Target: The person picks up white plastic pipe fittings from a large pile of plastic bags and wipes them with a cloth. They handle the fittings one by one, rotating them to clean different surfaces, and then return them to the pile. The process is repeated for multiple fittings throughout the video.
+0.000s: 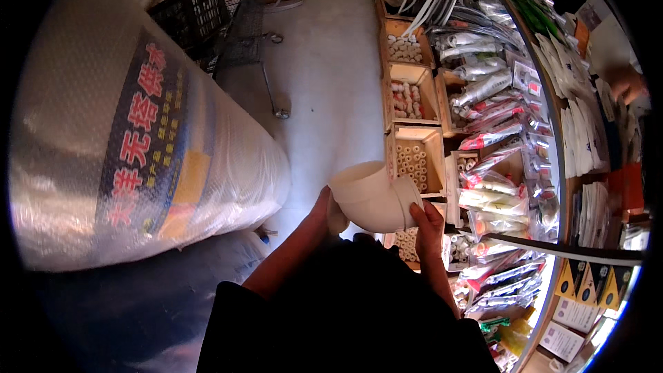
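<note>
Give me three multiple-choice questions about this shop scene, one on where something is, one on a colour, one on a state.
1. Where is the big bubble-wrapped roll?
A. On the person's left
B. On the shelves at right
C. Behind the wooden boxes

2. What colour is the pipe elbow?
A. Black
B. Cream white
C. Red

3. How is the elbow held?
A. Lying on the floor
B. In one hand only
C. Between both hands

Answers: 1 A, the roll fills the left side. 2 B, its surface is pale cream. 3 C, the left hand and the right hand each grip a side.
</note>
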Action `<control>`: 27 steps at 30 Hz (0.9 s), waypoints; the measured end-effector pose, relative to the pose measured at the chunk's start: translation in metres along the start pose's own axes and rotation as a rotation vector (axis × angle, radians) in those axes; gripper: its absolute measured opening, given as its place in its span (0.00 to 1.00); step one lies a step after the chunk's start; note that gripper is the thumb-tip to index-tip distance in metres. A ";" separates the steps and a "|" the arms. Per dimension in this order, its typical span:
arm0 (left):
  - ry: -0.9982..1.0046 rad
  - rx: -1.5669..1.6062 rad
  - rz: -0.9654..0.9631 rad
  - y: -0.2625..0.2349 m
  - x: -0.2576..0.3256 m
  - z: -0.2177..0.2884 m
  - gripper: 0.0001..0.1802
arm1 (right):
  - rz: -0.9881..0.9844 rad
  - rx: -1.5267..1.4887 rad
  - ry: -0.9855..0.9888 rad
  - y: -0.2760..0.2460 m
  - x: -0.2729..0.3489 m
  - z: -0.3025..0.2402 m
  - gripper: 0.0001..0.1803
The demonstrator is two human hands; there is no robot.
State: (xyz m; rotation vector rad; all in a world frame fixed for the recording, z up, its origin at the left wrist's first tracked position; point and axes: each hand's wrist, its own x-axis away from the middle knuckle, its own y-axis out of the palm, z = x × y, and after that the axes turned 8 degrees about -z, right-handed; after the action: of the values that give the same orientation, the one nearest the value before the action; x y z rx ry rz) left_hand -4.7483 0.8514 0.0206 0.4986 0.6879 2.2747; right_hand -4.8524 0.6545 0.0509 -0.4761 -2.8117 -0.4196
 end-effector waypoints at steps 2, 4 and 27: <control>-0.078 0.061 0.025 -0.016 -0.017 0.018 0.25 | 0.007 -0.014 -0.017 0.013 -0.017 0.000 0.14; -0.329 0.565 0.193 -0.025 -0.030 0.037 0.28 | 0.002 -0.043 -0.032 0.029 -0.032 -0.002 0.15; -0.010 0.596 0.215 -0.133 -0.233 0.074 0.31 | -0.312 0.228 0.007 0.062 -0.250 -0.073 0.15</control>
State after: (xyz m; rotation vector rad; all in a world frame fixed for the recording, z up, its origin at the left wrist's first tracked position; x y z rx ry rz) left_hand -4.4826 0.7918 -0.0364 0.8950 1.3751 2.2336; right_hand -4.5868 0.6176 0.0586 0.0127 -2.8843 -0.1539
